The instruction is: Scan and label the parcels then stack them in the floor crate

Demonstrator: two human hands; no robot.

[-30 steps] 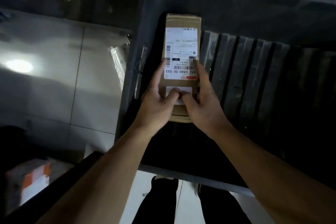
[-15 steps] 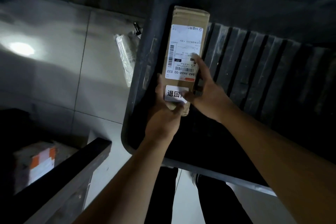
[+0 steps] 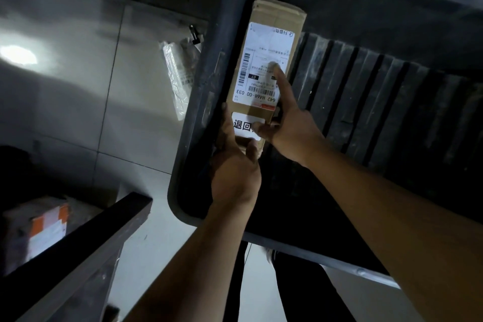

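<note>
floor (image 3: 78, 117): pale glossy tiles
on floor: dark crate (image 3: 198, 102); clear plastic bag (image 3: 177, 78) just beside its left wall

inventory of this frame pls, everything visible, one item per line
cardboard parcel: 1, brown, held over the crate's left end
shipping label: 1, white, on the parcel's top face
sticker: 1, white with black characters, near end of the parcel
floor crate: 1, dark grey, ribbed inside, centre-right
plastic bag: 1, clear, on the tiled floor left of the crate
boxed parcel: 1, orange and white label, bottom left
left hand: 1, grips the parcel's near end
right hand: 1, fingers on the label, thumb on the sticker
</note>
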